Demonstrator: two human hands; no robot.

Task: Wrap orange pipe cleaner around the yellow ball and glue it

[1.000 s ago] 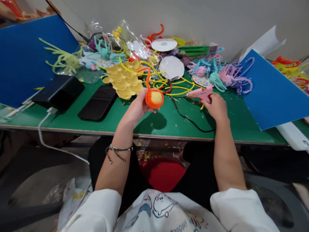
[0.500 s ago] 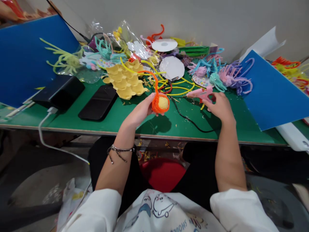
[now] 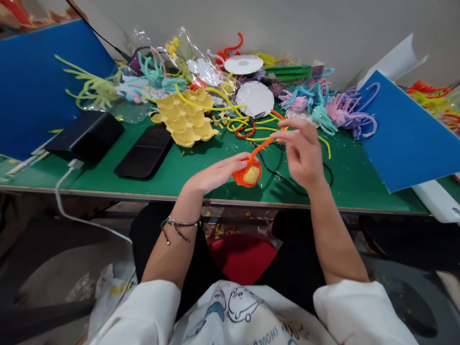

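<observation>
My left hand point(image 3: 215, 173) holds a yellow egg-carton cup point(image 3: 252, 175) wrapped in orange pipe cleaner, just above the green table's point(image 3: 201, 177) near edge. A loose orange pipe cleaner tail point(image 3: 261, 145) runs up and right from the cup. My right hand point(image 3: 302, 153) pinches the far end of that tail between thumb and fingers, the other fingers spread. A black cord point(image 3: 276, 173) lies on the table under my right hand. The pink glue gun is hidden behind that hand.
A yellow egg-carton piece point(image 3: 187, 120), a black phone point(image 3: 145, 152) and a black power bank point(image 3: 86, 135) lie to the left. Pipe cleaners, white discs point(image 3: 256, 98) and plastic wrap crowd the table's back. Blue boards point(image 3: 402, 134) stand at both sides.
My right hand left the pink glue gun and rose to pinch the orange tail. My left hand moved the wrapped cup rightward and nearer to me.
</observation>
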